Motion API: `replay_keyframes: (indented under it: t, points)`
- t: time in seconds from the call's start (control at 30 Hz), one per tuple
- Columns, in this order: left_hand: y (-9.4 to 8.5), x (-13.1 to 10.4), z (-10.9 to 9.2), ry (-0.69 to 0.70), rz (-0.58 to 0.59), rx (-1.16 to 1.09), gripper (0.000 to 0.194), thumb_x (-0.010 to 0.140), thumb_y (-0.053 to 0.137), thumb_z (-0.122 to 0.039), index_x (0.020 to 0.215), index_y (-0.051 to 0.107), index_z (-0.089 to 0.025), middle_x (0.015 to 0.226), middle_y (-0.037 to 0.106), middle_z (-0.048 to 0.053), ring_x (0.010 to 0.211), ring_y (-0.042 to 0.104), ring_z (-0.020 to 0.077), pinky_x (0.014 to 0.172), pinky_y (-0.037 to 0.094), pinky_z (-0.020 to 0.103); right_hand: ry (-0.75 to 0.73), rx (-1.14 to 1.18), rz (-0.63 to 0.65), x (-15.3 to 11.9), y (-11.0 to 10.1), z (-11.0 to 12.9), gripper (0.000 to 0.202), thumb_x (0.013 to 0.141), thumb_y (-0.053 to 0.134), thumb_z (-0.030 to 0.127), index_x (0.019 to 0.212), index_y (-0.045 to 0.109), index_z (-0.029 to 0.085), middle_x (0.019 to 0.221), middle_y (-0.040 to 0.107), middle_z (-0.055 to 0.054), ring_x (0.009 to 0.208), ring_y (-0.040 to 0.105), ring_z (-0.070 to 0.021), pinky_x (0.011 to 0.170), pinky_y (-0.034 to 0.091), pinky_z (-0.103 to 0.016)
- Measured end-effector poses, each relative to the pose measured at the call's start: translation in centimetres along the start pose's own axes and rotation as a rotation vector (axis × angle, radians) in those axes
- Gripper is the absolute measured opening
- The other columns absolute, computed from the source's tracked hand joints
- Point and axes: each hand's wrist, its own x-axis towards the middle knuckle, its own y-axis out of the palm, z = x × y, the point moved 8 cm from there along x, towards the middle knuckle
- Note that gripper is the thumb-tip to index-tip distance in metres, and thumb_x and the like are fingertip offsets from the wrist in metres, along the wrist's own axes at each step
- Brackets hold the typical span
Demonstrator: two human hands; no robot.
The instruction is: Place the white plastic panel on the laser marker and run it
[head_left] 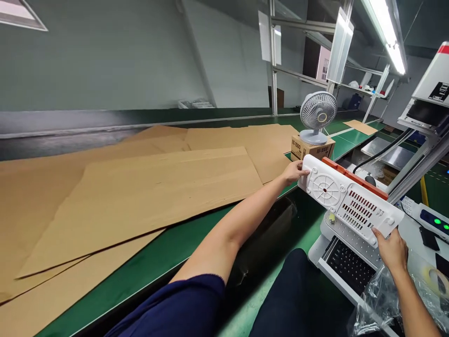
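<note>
- Gripping a white plastic panel at both ends, the person holds it off the bench with its underside up, so the round ribbed disc and the rows of slots face the camera; an orange strip runs along its far edge.
- The left hand closes its fingers on the far corner, arm stretched out across the belt; the right hand pinches the near corner with the fingers curled under the edge. Held at opposite ends, the long piece probably stays level and does not twist.
- The panel hangs just above a white machine tray with a dark keyboard-like grid, beside a grey stand on the right.
- Crinkled clear plastic bags lie near the right forearm.
- Flat sheets of brown cardboard cover most of the green conveyor belt.
- A small desk fan stands on a cardboard box marked M-1000, turned towards the seat.
- Beyond are a pale wall, metal racking and strip lights overhead.
</note>
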Motion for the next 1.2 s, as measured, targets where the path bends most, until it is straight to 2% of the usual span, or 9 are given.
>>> replay_keyframes:
  t: [0.1,0.2,0.37,0.5,0.63,0.83,0.97,1.2]
  points:
    - [0.3,1.8,0.6,0.001,-0.003,-0.025,0.076,0.062,0.103,-0.04,0.126,0.072,-0.012,0.111,0.079,0.015,0.103,0.071,0.0296,0.098,0.054,0.043,-0.01,0.005,0.004,1.3,0.7,0.3,0.059,0.107,0.047,0.066,0.136,0.06,0.016,0.121,0.075,-0.019,0.114,0.072,-0.0431,0.092,0.054,-0.046]
    - [0.9,3.0,1.2,-0.005,0.009,-0.041,0.076,0.063,0.104,-0.036,0.128,0.071,-0.013,0.112,0.079,0.015,0.101,0.07,0.0284,0.097,0.054,0.042,-0.009,0.011,0.007,2.6,1.7,-0.1,0.059,0.107,0.047,0.067,0.129,0.062,0.015,0.114,0.075,-0.02,0.112,0.072,-0.044,0.092,0.054,-0.047]
    - [2.1,4.1,2.0,-0.001,0.024,-0.056,0.068,0.067,0.101,-0.033,0.124,0.07,-0.013,0.113,0.078,0.015,0.099,0.069,0.0268,0.092,0.055,0.039,0.001,0.028,-0.032,4.0,2.8,-0.8,0.058,0.107,0.046,0.067,0.127,0.063,0.015,0.108,0.075,-0.02,0.109,0.073,-0.0446,0.092,0.055,-0.049]
    - [2.6,5.2,2.6,0.008,0.014,-0.044,0.07,0.066,0.102,-0.034,0.125,0.07,-0.012,0.107,0.077,0.014,0.094,0.068,0.0257,0.089,0.055,0.038,0.027,0.024,-0.052,4.8,3.2,-1.1,0.059,0.107,0.046,0.067,0.127,0.063,0.014,0.109,0.075,-0.021,0.111,0.072,-0.0461,0.093,0.055,-0.049]
    - [2.6,6.1,3.3,-0.004,-0.002,0.002,0.068,0.065,0.103,-0.034,0.12,0.07,-0.012,0.102,0.076,0.013,0.09,0.067,0.025,0.085,0.055,0.038,0.027,0.038,-0.056,5.7,3.5,-1.4,0.062,0.105,0.047,0.07,0.126,0.065,0.015,0.114,0.076,-0.022,0.111,0.071,-0.0461,0.095,0.055,-0.05]
    - [2.1,6.7,2.9,0.055,-0.041,0.091,0.067,0.062,0.106,-0.033,0.117,0.071,-0.013,0.105,0.075,0.013,0.1,0.067,0.029,0.092,0.055,0.04,0.058,0.042,-0.048,8.2,4.1,-2.3,0.065,0.103,0.051,0.068,0.135,0.068,0.014,0.114,0.076,-0.024,0.111,0.071,-0.0474,0.097,0.055,-0.053]
    - [1.5,6.9,2.8,0.087,-0.043,0.155,0.062,0.059,0.106,-0.033,0.108,0.073,-0.015,0.102,0.075,0.012,0.101,0.067,0.0308,0.091,0.055,0.039,0.042,0.021,-0.074,9.7,4.0,-2.9,0.066,0.098,0.058,0.071,0.128,0.073,0.015,0.113,0.076,-0.024,0.11,0.071,-0.0473,0.096,0.056,-0.052]
    - [1.1,6.8,3.8,0.117,-0.036,0.226,0.056,0.069,0.099,-0.035,0.116,0.074,-0.02,0.106,0.077,0.008,0.104,0.068,0.03,0.095,0.054,0.038,0.084,-0.057,-0.016,10.1,4.6,-3.4,0.072,0.098,0.054,0.077,0.127,0.074,0.014,0.117,0.076,-0.024,0.112,0.069,-0.0503,0.096,0.055,-0.053]
